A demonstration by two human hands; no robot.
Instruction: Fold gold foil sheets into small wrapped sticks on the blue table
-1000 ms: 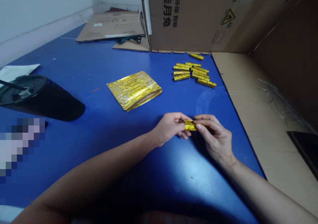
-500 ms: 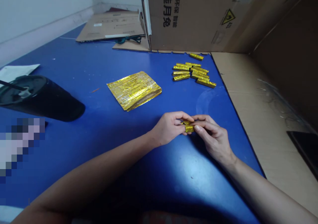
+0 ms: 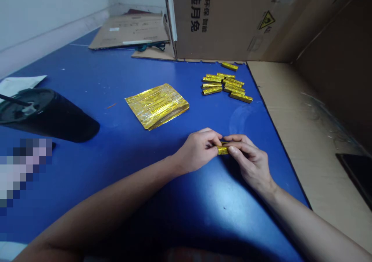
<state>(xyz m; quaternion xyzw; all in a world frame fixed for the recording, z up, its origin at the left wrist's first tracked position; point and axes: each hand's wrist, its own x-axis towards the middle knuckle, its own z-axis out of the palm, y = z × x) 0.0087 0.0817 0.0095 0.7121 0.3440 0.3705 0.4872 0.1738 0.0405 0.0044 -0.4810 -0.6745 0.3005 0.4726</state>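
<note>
Both my hands meet over the blue table (image 3: 122,153) and pinch one small folded gold foil piece (image 3: 222,150). My left hand (image 3: 199,149) grips its left end with thumb and fingers closed. My right hand (image 3: 250,161) holds its right end, fingers curled over it. Most of the piece is hidden between my fingertips. A flat stack of gold foil sheets (image 3: 157,105) lies beyond my left hand. Farther back right, several folded gold pieces (image 3: 225,84) lie in a cluster.
A black cup with a straw (image 3: 43,115) lies at the left beside white paper (image 3: 17,84). A large cardboard box (image 3: 232,20) stands at the back, flat cardboard (image 3: 130,29) to its left. A cardboard sheet (image 3: 308,138) borders the table's right edge.
My hands have closed in on the gold piece and shifted slightly up; less of the foil shows between my fingers than a second ago.
</note>
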